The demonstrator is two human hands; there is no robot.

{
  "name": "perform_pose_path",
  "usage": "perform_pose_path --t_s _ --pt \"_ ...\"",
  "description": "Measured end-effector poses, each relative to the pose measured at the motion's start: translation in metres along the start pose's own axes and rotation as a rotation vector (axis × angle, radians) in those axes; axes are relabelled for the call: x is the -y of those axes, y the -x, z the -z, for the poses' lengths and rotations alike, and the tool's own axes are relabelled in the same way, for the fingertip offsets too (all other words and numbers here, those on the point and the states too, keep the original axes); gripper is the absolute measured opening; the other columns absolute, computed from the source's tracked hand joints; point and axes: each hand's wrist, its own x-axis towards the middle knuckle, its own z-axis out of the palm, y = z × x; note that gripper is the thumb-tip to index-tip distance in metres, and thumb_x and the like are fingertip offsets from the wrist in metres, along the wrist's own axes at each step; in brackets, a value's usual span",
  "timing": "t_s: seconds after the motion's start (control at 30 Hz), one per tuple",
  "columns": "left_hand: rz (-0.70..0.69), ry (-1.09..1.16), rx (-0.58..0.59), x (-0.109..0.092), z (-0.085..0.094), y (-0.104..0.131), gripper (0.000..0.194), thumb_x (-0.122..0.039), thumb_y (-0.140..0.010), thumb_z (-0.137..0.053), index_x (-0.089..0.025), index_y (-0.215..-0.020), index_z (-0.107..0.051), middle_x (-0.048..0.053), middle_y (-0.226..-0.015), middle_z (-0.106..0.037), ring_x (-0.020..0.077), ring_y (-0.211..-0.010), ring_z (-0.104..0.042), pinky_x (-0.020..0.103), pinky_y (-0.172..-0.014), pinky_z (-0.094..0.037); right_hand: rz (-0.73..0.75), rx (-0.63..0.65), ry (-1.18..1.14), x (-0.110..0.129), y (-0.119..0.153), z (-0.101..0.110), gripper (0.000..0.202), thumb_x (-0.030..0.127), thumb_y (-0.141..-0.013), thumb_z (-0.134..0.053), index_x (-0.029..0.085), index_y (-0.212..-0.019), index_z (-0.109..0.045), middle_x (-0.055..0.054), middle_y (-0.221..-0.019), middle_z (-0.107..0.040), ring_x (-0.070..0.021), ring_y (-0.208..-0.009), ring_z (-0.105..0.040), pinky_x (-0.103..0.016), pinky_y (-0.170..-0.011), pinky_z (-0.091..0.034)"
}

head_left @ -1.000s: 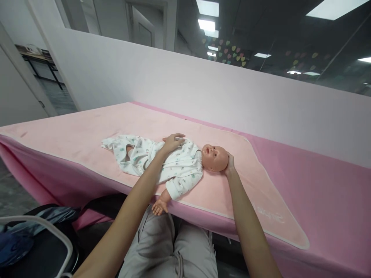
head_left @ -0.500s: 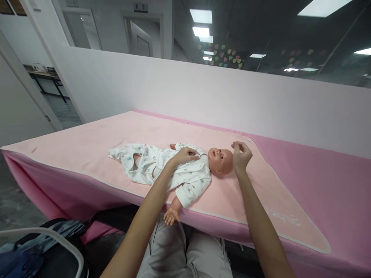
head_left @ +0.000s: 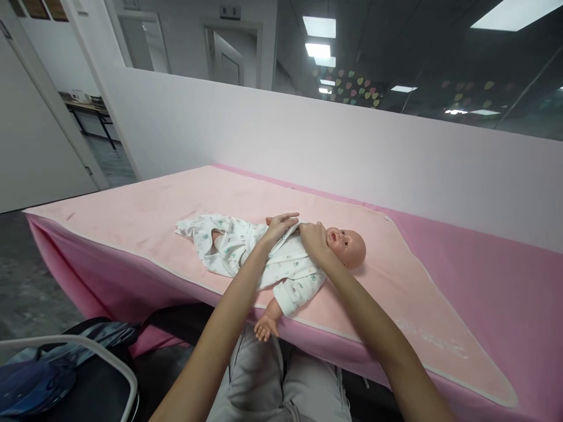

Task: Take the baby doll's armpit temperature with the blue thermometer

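Observation:
A baby doll (head_left: pixel 352 249) lies on its back on the pink mat, head to the right and face up. It wears a white printed baby shirt (head_left: pixel 292 271) and matching trousers (head_left: pixel 229 237). My right hand (head_left: pixel 314 239) is closed at the shirt's neckline, just below the doll's chin, and grips the cloth there. A fold of the shirt rises between my two hands. Over the doll's chest rests my left hand (head_left: pixel 280 227), its fingers stretched out beside that fold; its palm side is hidden. One doll arm (head_left: pixel 267 319) hangs over the near table edge.
The light pink mat (head_left: pixel 145 202) covers much of the table, over a darker pink cloth (head_left: pixel 492 264). Behind stands a white wall (head_left: pixel 352 152) with dark glass above. A chair (head_left: pixel 88 346) with blue fabric on it is at the lower left, close to my legs (head_left: pixel 255 375).
My right hand has come left from beside the doll's head to the neckline and closed on the shirt. My left hand's fingers have straightened at the chest. The view has shifted slightly.

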Motion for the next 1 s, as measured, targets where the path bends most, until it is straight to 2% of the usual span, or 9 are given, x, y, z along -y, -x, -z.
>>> perform_pose_path --t_s 0.1,0.2,0.33,0.4,0.43,0.53,0.63,0.83,1.0 --pt "-0.047 -0.017 -0.010 0.002 0.000 -0.002 0.035 -0.034 -0.063 -0.071 -0.013 -0.091 -0.068 0.003 -0.075 -0.064 0.0127 -0.069 -0.055 0.025 -0.069 -0.041 -0.024 -0.021 -0.029 -0.003 0.007 0.007 0.028 0.005 -0.084 -0.036 0.014 -0.080 -0.063 -0.013 -0.085 -0.068 -0.0177 -0.074 -0.062 -0.027 -0.067 -0.037" --pt "-0.097 -0.107 0.040 0.001 -0.001 -0.003 0.034 -0.044 -0.072 -0.061 -0.013 -0.081 -0.070 0.002 -0.071 -0.062 0.0124 -0.067 -0.053 0.024 -0.066 -0.039 -0.123 -0.200 -0.256 -0.020 0.022 0.018 0.022 0.017 -0.084 -0.041 0.016 -0.078 -0.063 -0.008 -0.080 -0.068 -0.0166 -0.070 -0.060 -0.026 -0.062 -0.038" --pt "-0.061 -0.268 0.342 -0.007 -0.002 0.002 0.051 -0.053 -0.084 -0.041 -0.013 -0.082 -0.072 0.002 -0.061 -0.058 0.0111 -0.057 -0.046 0.024 -0.057 -0.035 -0.304 -0.575 -0.706 -0.060 0.034 0.037 0.014 0.023 -0.074 -0.051 0.017 -0.076 -0.063 -0.002 -0.072 -0.065 -0.0146 -0.067 -0.059 -0.025 -0.063 -0.043" --pt "-0.072 -0.317 0.457 -0.010 -0.003 0.004 0.049 -0.054 -0.082 -0.046 -0.013 -0.087 -0.072 0.002 -0.063 -0.059 0.0102 -0.056 -0.044 0.023 -0.056 -0.033 -0.384 -0.675 -0.942 -0.076 0.035 0.043 0.014 0.023 -0.070 -0.052 0.017 -0.075 -0.063 0.000 -0.066 -0.062 -0.0133 -0.061 -0.059 -0.025 -0.060 -0.046" --pt "-0.078 -0.316 0.468 -0.011 -0.003 0.005 0.048 -0.053 -0.080 -0.049 -0.012 -0.091 -0.071 0.002 -0.064 -0.059 0.0095 -0.055 -0.043 0.023 -0.055 -0.033 -0.409 -0.687 -1.070 -0.081 0.036 0.044 0.014 0.023 -0.068 -0.053 0.016 -0.076 -0.063 0.001 -0.064 -0.061 -0.0126 -0.058 -0.058 -0.025 -0.058 -0.047" --pt "-0.086 -0.205 0.355 -0.009 -0.003 0.006 0.048 -0.050 -0.075 -0.059 -0.012 -0.104 -0.066 0.001 -0.064 -0.059 0.0059 -0.047 -0.035 0.022 -0.047 -0.026 -0.423 -0.603 -1.405 -0.081 0.037 0.040 0.015 0.026 -0.067 -0.059 0.015 -0.077 -0.064 0.001 -0.062 -0.061 -0.0117 -0.055 -0.059 -0.025 -0.055 -0.049" --pt "-0.082 -0.010 0.242 -0.005 -0.001 0.006 0.047 -0.046 -0.070 -0.065 -0.013 -0.104 -0.064 0.001 -0.065 -0.059 0.0030 -0.042 -0.028 0.021 -0.042 -0.017 -0.422 -0.472 -1.544 -0.068 0.041 0.033 0.021 0.031 -0.065 -0.066 0.015 -0.078 -0.066 -0.001 -0.067 -0.065 -0.0132 -0.060 -0.063 -0.024 -0.055 -0.051" --pt "-0.032 0.200 0.107 -0.002 0.006 0.004 0.040 -0.049 -0.060 -0.071 -0.012 -0.073 -0.063 -0.004 -0.049 -0.046 0.0025 -0.040 -0.029 0.020 -0.040 -0.015 -0.365 -0.336 -1.591 -0.047 0.047 0.028 0.024 0.035 -0.067 -0.068 0.014 -0.078 -0.067 -0.003 -0.068 -0.067 -0.0133 -0.059 -0.064 -0.025 -0.059 -0.053" --pt "-0.049 0.180 0.018 -0.002 0.010 0.001 0.043 -0.054 -0.060 -0.069 -0.013 -0.069 -0.061 -0.006 -0.043 -0.039 0.0038 -0.040 -0.027 0.021 -0.041 -0.018 -0.233 -0.322 -1.400 -0.041 0.047 0.028 0.020 0.035 -0.071 -0.064 0.017 -0.077 -0.067 -0.002 -0.068 -0.068 -0.0130 -0.057 -0.062 -0.025 -0.057 -0.051"
